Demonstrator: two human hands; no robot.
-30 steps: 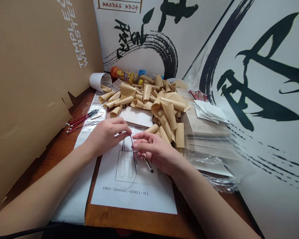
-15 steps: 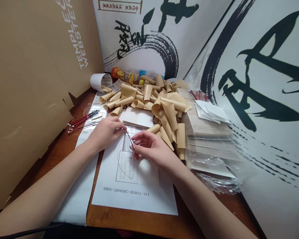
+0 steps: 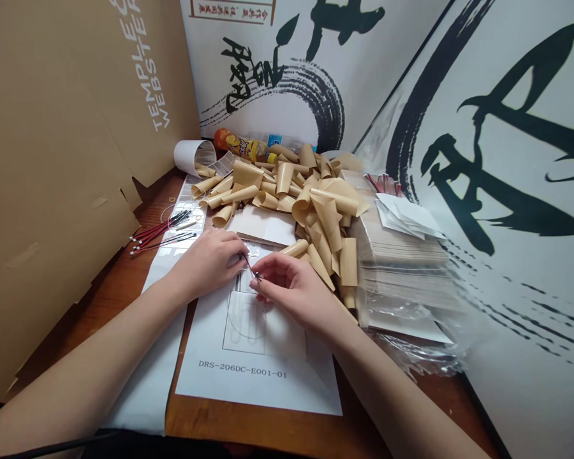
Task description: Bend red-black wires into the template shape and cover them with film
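Observation:
My left hand (image 3: 209,260) and my right hand (image 3: 291,288) meet over a white sheet (image 3: 258,357) printed with a line drawing and the code DRS-206DC-E001-01. Both pinch a thin red and black wire (image 3: 250,268) between their fingertips, just above the drawing. A loop of fine wire (image 3: 243,322) lies on the sheet below the hands. The wire's far end is hidden under my left fingers.
A heap of curled tan paper strips (image 3: 296,197) lies behind the hands. Loose red and black wires (image 3: 160,231) rest at the left. Stacked sheets in plastic (image 3: 402,268) stand at the right. A cardboard wall (image 3: 52,159), a bottle (image 3: 242,146) and a white roll (image 3: 191,155) ring the wooden table (image 3: 249,430).
My right hand has drawn in towards the left hand. The wire ends that stuck out below it a second ago are now folded up between the fingertips.

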